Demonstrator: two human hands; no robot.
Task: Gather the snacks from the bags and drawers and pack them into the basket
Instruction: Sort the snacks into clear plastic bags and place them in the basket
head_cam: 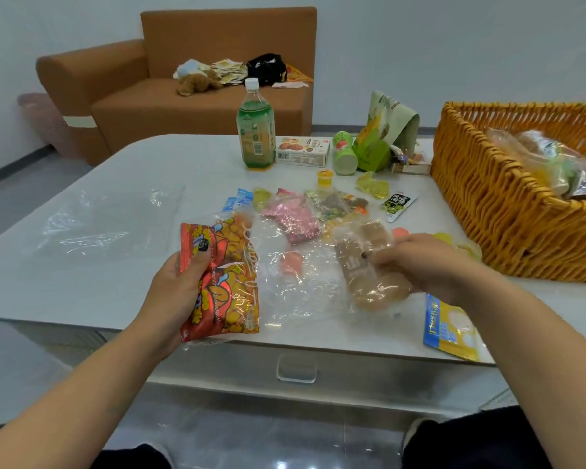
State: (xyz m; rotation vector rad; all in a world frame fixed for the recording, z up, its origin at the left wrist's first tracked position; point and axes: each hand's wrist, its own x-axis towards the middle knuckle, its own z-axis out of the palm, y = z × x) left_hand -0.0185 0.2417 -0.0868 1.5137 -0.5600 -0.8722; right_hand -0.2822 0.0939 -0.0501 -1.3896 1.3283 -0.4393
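Note:
My left hand (180,286) grips a red and orange snack packet (222,282) through a clear plastic bag (285,279), just above the table's near edge. My right hand (427,262) pinches a brown bread in a clear wrapper (369,269) that lies in the same bag. More small snacks (305,211) lie spread behind the bag. The orange wicker basket (508,211) stands at the right with several wrapped snacks inside. A blue and yellow packet (452,326) lies at the table's front edge under my right forearm.
A green drink bottle (255,130), a small box (301,151), a green can on its side (344,152) and a green pouch (383,133) stand at the back of the white table (132,170). An empty clear bag (105,221) lies left. A drawer handle (296,368) sits below the table edge. A brown sofa (183,96) is behind.

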